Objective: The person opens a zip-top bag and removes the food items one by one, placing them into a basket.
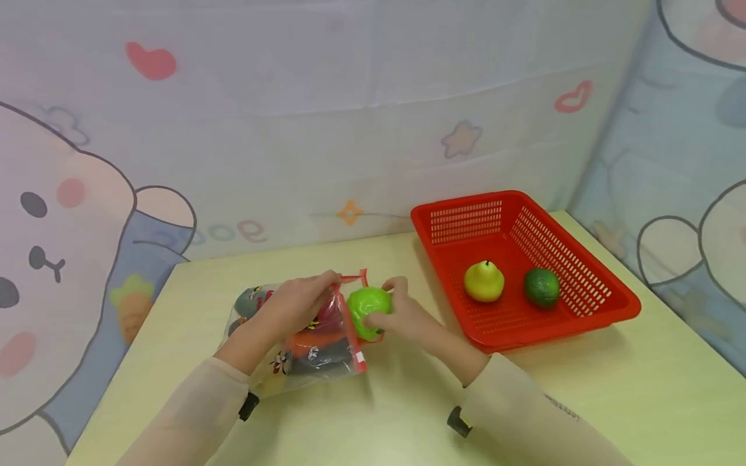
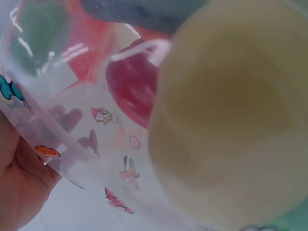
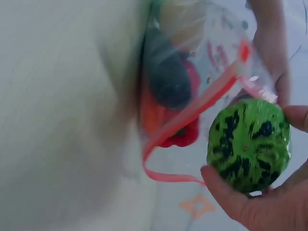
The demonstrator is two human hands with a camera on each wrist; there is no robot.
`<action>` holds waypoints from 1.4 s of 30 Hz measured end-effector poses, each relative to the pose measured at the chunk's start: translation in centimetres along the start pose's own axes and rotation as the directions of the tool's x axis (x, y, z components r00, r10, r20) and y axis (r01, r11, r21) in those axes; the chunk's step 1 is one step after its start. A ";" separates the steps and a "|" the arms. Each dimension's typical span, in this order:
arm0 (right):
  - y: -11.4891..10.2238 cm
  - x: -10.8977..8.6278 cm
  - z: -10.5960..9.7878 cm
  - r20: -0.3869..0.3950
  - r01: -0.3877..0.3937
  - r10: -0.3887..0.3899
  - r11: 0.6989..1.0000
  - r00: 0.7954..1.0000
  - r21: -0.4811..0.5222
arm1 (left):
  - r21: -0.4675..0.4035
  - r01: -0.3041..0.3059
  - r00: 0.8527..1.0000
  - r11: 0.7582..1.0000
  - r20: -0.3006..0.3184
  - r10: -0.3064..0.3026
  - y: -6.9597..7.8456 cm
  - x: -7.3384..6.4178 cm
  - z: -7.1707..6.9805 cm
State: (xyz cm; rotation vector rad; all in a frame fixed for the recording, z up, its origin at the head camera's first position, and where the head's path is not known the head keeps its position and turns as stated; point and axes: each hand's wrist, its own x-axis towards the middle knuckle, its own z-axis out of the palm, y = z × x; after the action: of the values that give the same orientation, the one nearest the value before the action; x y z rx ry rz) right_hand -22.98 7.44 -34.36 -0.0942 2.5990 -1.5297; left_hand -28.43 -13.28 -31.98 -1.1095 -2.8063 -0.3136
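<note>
R hand (image 1: pixel 402 314) has the melon (image 1: pixel 367 304), thumb & fingers curled approx. its width apart, at the bag (image 1: pixel 317 359)'s mouth, which faces 3 o'clock. L hand (image 1: pixel 303 301) looks to be pinching the bag's rim at the mouth's 12 o'clock. Basket (image 1: pixel 553 333) sits btwn 2 & 3 o'clock of the bag, w/ 1 pear (image 1: pixel 484 283) at its 8 & 1 lime (image 1: pixel 542 288) at its 5.

Risks, I'd say: melon's round & shiny, so a loose grip could let it roll off; limp rim could fold or snag on it, b/c only 1 hand steadies it; a hard tug could spill the pepper (image 3: pixel 180 135), lying near the mouth.

Hard to see: L fingertips; whether melon's past the rim, can't tell. Film glare & prints blur the other stuff inside; left wrist cam's pale blob (image 2: pixel 231 120) is too close to ID.
</note>
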 end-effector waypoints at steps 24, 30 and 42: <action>-1.3 7.3 -19.5 0.105 0.045 0.031 0.762 0.994 -0.646 | -0.018 0.003 1.000 1.000 -0.021 -0.004 0.6 -2.1 0.1; 2.8 9.9 -17.6 0.107 -0.078 0.215 0.704 0.971 -0.706 | -0.019 -0.007 1.000 1.000 -0.006 0.007 0.8 -2.5 0.3; 5.1 10.0 -15.1 0.097 -0.241 0.412 0.691 0.906 -0.681 | -0.041 -0.050 0.999 0.998 -0.010 0.050 1.0 -2.2 1.2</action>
State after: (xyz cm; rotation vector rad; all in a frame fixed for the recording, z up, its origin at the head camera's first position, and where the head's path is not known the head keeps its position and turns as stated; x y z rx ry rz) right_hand -34.89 21.88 -32.34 0.1151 2.6216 -0.3985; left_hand -26.16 -13.77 -33.34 -1.1815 -2.7710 -0.3732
